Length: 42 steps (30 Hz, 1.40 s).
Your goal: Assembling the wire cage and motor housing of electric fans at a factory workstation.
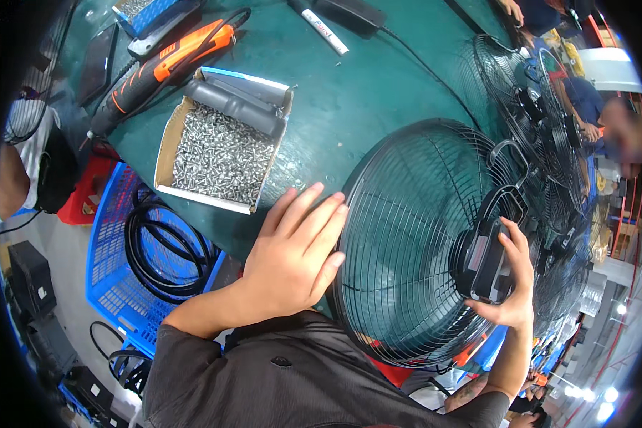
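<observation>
A black wire fan guard [399,235] stands on its edge in front of me, at the edge of the green table. My left hand [289,253] lies with its fingers stretched out, the fingertips against the guard's left rim. Around the black housing [482,264] at the middle of the guard my right hand [513,282] is curled, thumb at the lower end and fingers at the upper. A black metal bracket with a hook [510,160] sticks out above that housing. The palm side of the left hand is hidden.
On the table [328,107] are an open box of small screws [225,153] with a grey cylinder across it, an orange-black power tool [164,71] and a white marker [325,32]. More fan guards [549,135] stand at right. A blue crate [110,257] holds black cable [157,250].
</observation>
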Motion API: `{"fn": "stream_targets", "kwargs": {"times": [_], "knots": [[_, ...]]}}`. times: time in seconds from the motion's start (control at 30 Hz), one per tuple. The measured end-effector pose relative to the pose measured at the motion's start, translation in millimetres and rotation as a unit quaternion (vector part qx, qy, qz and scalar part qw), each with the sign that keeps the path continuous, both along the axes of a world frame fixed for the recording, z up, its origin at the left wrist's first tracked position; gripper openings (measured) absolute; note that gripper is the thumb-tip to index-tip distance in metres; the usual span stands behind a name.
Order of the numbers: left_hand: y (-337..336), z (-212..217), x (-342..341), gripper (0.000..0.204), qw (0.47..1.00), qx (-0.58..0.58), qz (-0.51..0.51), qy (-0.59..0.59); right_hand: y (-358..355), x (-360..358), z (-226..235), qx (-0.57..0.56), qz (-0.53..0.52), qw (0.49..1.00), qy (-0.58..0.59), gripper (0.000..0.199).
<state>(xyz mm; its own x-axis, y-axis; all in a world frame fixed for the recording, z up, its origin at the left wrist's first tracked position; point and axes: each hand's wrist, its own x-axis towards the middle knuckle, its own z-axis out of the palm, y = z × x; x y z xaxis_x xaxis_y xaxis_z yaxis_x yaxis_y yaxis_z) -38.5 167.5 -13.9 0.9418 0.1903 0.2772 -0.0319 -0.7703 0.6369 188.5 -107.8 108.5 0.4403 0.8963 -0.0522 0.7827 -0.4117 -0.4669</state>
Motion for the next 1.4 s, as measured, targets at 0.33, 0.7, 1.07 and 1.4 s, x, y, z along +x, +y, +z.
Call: {"fn": "stream_targets", "kwargs": {"times": [0.33,0.7,1.07,1.4], "knots": [[-2,-6,5,0.054,0.999,0.031,-0.007,-0.03,-10,11,-14,-0.024,0.029,0.998,-0.043,0.106],[-6,-5,7,0.055,0.999,0.036,-0.006,-0.029,-27,5,-13,-0.031,-0.034,0.997,-0.058,0.113],[-9,12,-5,0.06,0.998,-0.053,0.006,-0.023,-181,-65,-104,0.344,-0.465,0.804,0.139,0.061],[-59,-3,23,0.077,0.96,-0.254,0.066,-0.095,-149,-101,-115,0.422,-0.534,0.715,0.159,0.072]]}}
